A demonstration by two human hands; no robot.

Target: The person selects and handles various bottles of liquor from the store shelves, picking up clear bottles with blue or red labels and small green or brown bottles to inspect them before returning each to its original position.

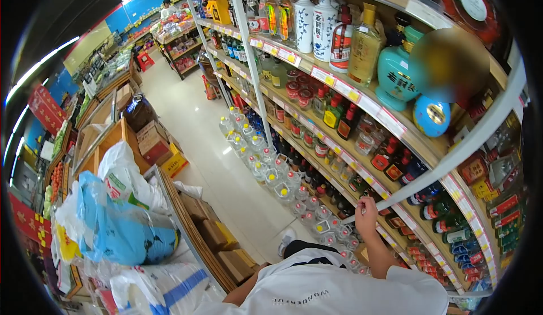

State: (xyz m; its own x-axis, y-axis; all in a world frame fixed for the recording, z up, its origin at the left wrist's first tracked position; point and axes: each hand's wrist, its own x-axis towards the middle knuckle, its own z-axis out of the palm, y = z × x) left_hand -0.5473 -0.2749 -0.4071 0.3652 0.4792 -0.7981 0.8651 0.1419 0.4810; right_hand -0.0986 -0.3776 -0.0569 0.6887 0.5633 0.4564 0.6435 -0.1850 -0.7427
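My right hand point(366, 212) is raised to the front edge of a lower shelf point(390, 220) on the right, beside the white upright post point(452, 155). Its fingers are pinched together at the price-label strip; whether they grip a label is too small to tell. Dark bottles point(396, 165) stand on the shelf just above the hand. Clear plastic bottles with yellow caps point(271, 173) line the floor below. Only my left forearm point(244, 293) shows, beside my white shirt point(339, 292); the hand itself is hidden.
Tall shelving point(317, 72) full of liquor bottles and jars runs along the right. On the left are wooden crates point(218, 233), blue and white bags point(121, 224) and cardboard boxes point(153, 139). The tiled aisle point(192, 123) runs back to a person point(167, 7) by far shelves.
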